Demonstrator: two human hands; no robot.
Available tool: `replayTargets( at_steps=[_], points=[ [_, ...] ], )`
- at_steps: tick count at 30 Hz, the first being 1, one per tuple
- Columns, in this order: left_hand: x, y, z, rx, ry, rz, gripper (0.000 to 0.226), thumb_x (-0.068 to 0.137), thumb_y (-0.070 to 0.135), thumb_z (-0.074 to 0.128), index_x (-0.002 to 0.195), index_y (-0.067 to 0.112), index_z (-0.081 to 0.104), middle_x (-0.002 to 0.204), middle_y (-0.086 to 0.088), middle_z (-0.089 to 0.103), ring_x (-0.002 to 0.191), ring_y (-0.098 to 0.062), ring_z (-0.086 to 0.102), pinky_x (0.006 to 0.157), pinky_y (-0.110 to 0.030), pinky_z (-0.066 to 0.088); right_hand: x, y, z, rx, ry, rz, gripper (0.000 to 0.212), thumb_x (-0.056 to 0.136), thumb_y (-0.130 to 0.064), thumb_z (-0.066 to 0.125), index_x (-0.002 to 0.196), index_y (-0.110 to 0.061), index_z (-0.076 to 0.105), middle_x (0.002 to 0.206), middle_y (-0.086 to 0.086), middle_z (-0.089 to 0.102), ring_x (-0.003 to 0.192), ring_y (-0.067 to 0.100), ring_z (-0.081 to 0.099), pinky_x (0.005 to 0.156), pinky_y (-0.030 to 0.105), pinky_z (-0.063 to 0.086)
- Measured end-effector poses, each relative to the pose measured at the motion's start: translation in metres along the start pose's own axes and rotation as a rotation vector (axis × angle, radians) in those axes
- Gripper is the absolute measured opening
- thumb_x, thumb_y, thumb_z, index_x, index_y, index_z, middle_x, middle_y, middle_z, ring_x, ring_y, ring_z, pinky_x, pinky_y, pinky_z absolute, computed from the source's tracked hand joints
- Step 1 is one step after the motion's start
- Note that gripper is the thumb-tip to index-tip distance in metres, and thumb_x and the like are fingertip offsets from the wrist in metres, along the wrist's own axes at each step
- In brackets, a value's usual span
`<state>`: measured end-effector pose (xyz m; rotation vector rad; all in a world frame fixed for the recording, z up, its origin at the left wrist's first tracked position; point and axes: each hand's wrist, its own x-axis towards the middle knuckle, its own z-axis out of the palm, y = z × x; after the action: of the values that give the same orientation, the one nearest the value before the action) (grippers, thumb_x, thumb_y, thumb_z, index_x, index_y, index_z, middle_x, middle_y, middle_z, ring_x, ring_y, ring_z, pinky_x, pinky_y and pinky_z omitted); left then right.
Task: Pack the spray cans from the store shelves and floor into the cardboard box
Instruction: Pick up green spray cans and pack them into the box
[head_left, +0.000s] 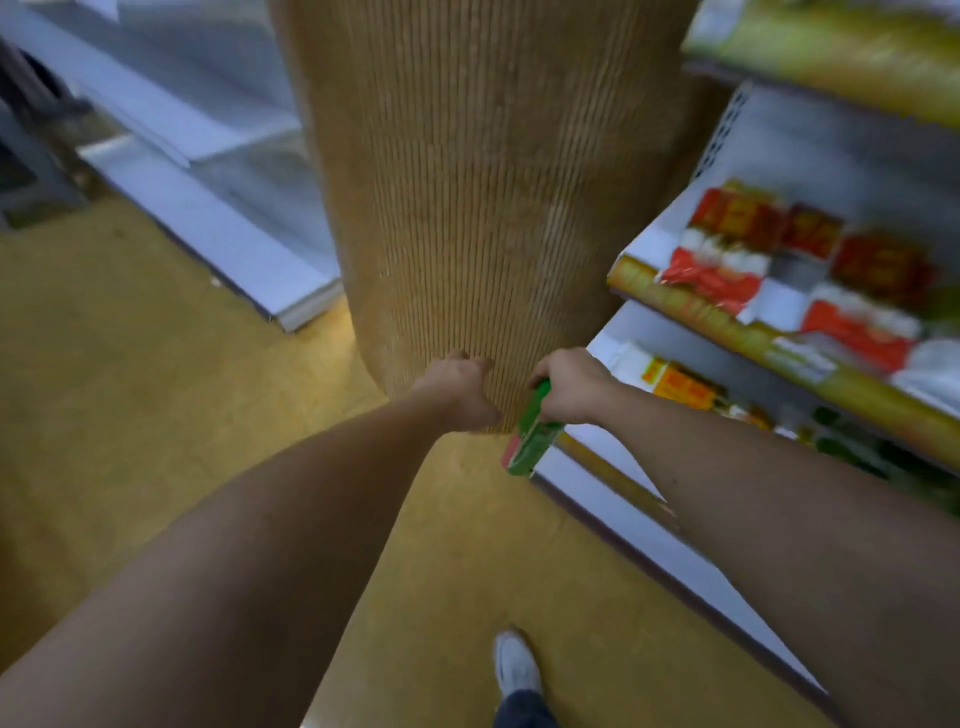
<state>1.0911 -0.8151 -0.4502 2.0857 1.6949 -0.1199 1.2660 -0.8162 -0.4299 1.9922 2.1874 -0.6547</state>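
The left hand (460, 392) grips the lower edge of the ribbed, corrugated brown cardboard box (483, 182) rising above it. Just beside it, the right hand (571, 387) curls round a smooth green cylindrical spray can (532, 441). The can's long axis is steeply tilted and its free end points down below the hand.

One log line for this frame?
left hand: grips cardboard box bottom edge | right hand: holds green spray can beside box | can: not yet packed | shelf: stocked, on right | image: blurred
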Motion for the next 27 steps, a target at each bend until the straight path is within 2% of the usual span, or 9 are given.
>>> replayTargets(
  at_steps=[2, 7, 11, 14, 16, 19, 22, 25, 27],
  points=[
    [-0.026, 0.018, -0.034, 0.06, 0.022, 0.066, 0.088, 0.083, 0.048, 0.075, 0.156, 0.024, 0.033, 0.149, -0.013, 0.041, 0.133, -0.035, 0.045, 0.105, -0.05, 0.048, -0.038, -0.008, -0.035, 0.002, 0.044, 0.012, 0.04, 0.08, -0.013, 0.073, 0.119, -0.019, 0.074, 0.12, 0.005, 0.068, 0.107, 0.024, 0.064, 0.076, 0.028, 0.051],
    [-0.079, 0.079, -0.114, 0.148, 0.159, 0.223, 0.094, 0.08, 0.05, 0.077, 0.157, 0.02, 0.032, 0.154, -0.019, 0.036, 0.141, -0.037, 0.038, 0.111, -0.05, 0.043, -0.128, -0.021, -0.118, 0.0, 0.124, 0.093, 0.032, 0.076, -0.012, 0.081, 0.108, -0.014, 0.076, 0.106, 0.007, 0.071, 0.093, 0.021, 0.064, 0.08, 0.037, 0.06],
    [-0.123, 0.131, -0.169, 0.165, 0.242, 0.379, 0.096, 0.071, 0.056, 0.075, 0.151, 0.017, 0.039, 0.148, -0.02, 0.042, 0.14, -0.038, 0.039, 0.11, -0.05, 0.042, -0.199, -0.021, -0.172, -0.003, 0.21, 0.171, 0.03, 0.076, -0.01, 0.081, 0.105, -0.015, 0.076, 0.097, 0.006, 0.07, 0.073, 0.016, 0.062, 0.061, 0.033, 0.058],
    [-0.15, 0.17, -0.199, 0.209, 0.3, 0.467, 0.088, 0.072, 0.06, 0.073, 0.144, 0.019, 0.045, 0.139, -0.017, 0.049, 0.133, -0.039, 0.044, 0.105, -0.05, 0.045, -0.252, -0.009, -0.201, 0.05, 0.235, 0.236, 0.031, 0.078, -0.009, 0.081, 0.109, -0.014, 0.075, 0.097, 0.007, 0.067, 0.079, 0.021, 0.064, 0.059, 0.035, 0.06],
    [-0.168, 0.199, -0.213, 0.22, 0.338, 0.532, 0.081, 0.073, 0.061, 0.072, 0.14, 0.022, 0.047, 0.135, -0.015, 0.05, 0.128, -0.039, 0.047, 0.1, -0.049, 0.048, -0.288, 0.003, -0.219, 0.074, 0.269, 0.268, 0.024, 0.08, -0.011, 0.081, 0.103, -0.014, 0.073, 0.096, 0.008, 0.066, 0.078, 0.022, 0.062, 0.057, 0.034, 0.056],
    [-0.198, 0.251, -0.223, 0.22, 0.37, 0.612, 0.077, 0.084, 0.053, 0.07, 0.148, 0.02, 0.043, 0.143, -0.018, 0.044, 0.132, -0.039, 0.044, 0.103, -0.049, 0.046, -0.346, 0.024, -0.238, 0.106, 0.322, 0.317, 0.017, 0.084, -0.013, 0.078, 0.097, -0.011, 0.067, 0.093, 0.01, 0.062, 0.08, 0.026, 0.063, 0.058, 0.038, 0.06],
    [-0.226, 0.309, -0.219, 0.209, 0.41, 0.697, 0.082, 0.088, 0.055, 0.068, 0.155, 0.02, 0.036, 0.154, -0.019, 0.036, 0.139, -0.038, 0.039, 0.108, -0.048, 0.043, -0.402, 0.049, -0.247, 0.062, 0.372, 0.359, 0.013, 0.083, -0.015, 0.077, 0.093, -0.013, 0.069, 0.088, 0.006, 0.063, 0.087, 0.026, 0.064, 0.061, 0.038, 0.058],
    [-0.249, 0.373, -0.203, 0.209, 0.423, 0.786, 0.085, 0.087, 0.059, 0.069, 0.155, 0.022, 0.036, 0.157, -0.018, 0.034, 0.143, -0.037, 0.035, 0.11, -0.047, 0.041, -0.455, 0.085, -0.252, 0.074, 0.391, 0.435, 0.031, 0.079, -0.013, 0.078, 0.11, -0.014, 0.074, 0.106, 0.011, 0.067, 0.095, 0.029, 0.066, 0.069, 0.043, 0.064],
    [-0.269, 0.42, -0.188, 0.227, 0.428, 0.854, 0.086, 0.085, 0.058, 0.071, 0.155, 0.022, 0.037, 0.156, -0.017, 0.035, 0.141, -0.036, 0.038, 0.109, -0.047, 0.041, -0.495, 0.111, -0.255, 0.046, 0.413, 0.48, 0.034, 0.079, -0.014, 0.078, 0.113, -0.016, 0.075, 0.111, 0.011, 0.068, 0.098, 0.029, 0.065, 0.069, 0.041, 0.063]
  ],
)
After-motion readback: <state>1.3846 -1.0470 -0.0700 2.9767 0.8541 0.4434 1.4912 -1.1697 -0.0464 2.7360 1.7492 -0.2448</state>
